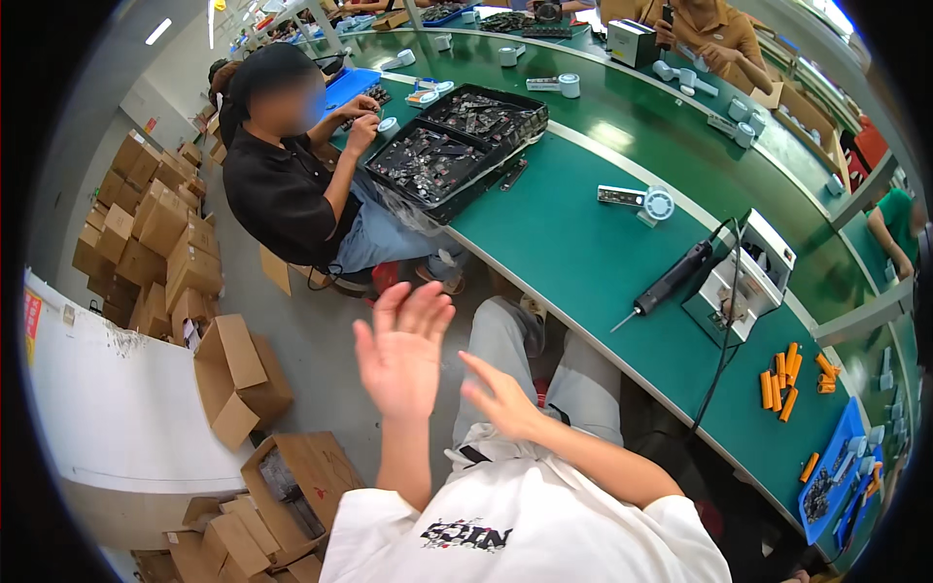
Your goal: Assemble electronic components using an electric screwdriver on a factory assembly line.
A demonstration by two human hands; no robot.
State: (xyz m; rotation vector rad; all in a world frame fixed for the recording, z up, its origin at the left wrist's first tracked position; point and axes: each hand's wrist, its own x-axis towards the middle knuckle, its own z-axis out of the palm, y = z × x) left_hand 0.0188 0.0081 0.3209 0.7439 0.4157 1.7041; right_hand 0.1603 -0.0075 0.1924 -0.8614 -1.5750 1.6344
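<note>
My left hand [403, 355] is raised above my lap with the palm showing, its fingers spread and holding nothing. Close beside it, my right hand [502, 396] has its fingers stretched out, also without anything in them. Both are off the green workbench [544, 243]. On the bench lie a black electric screwdriver [673, 284] with a thin bit and a pale-blue handheld fan [657, 203] whose handle shows dark inner parts. A metal screw feeder [743, 277] stands right of the screwdriver, with a black cable running past it.
Orange cylindrical batteries [780, 381] and a blue tray [826, 476] of parts lie at the right. Black trays [457, 146] of small parts sit beside a co-worker [292, 175] at left. A conveyor [622, 126] carries fans. Cardboard boxes [238, 374] stand on the floor.
</note>
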